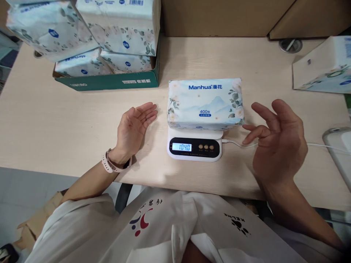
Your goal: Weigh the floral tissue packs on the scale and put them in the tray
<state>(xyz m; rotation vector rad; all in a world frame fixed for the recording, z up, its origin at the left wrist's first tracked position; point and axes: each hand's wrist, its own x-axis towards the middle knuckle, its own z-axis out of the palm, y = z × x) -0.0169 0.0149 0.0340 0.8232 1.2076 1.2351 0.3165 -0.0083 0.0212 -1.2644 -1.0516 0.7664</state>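
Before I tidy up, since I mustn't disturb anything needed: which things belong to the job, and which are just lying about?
Job:
Manhua tissue pack
digital scale under it
white cable
probably the stacked tissue packs, green carton, right-hand tissue pack

Apparently lying about:
brown cardboard boxes behind
brown cardboard on floor

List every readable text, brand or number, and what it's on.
"Manhua 漫花": tissue pack on the scale
"400张": tissue pack
"五层厚度": tissue pack
"104.0": scale display
"Manhua", upside down: stacked packs
"KELME", upside down: shirt
Too small or blurred: scale button labels, green box print, shirt's other characters, far-right pack, stacked packs' fine print.
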